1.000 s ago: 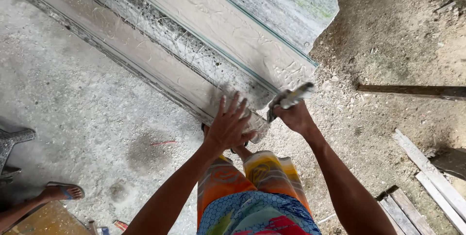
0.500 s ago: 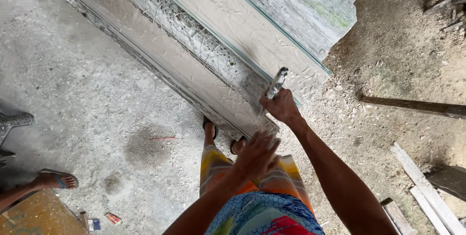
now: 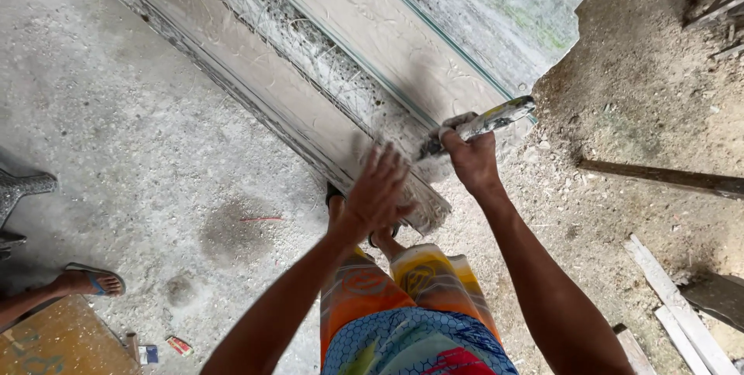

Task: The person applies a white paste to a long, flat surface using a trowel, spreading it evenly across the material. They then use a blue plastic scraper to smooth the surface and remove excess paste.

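My right hand [image 3: 470, 159] grips a dust-caked tool with a pale handle [image 3: 487, 121], held over the near end of a long grey moulded panel [image 3: 294, 96] that runs diagonally across the concrete floor. Fingers spread, my left hand [image 3: 377, 193] hovers just over the panel's near corner, blurred by motion, holding nothing. Between the two raised ridges of the panel lies a rough, crumbly channel [image 3: 310, 49]. My feet in sandals stand at the panel's end below the hands.
Another person's foot in a blue sandal [image 3: 91, 280] is at the left edge, beside an orange board [image 3: 54, 344]. Wooden planks [image 3: 682, 321] and a dark bar [image 3: 666, 179] lie on dirt at the right. Small packets [image 3: 163, 349] lie on the floor.
My left hand lifted off the panel, drew back, and is now over its near corner again. My right hand has turned the tool so it points right.
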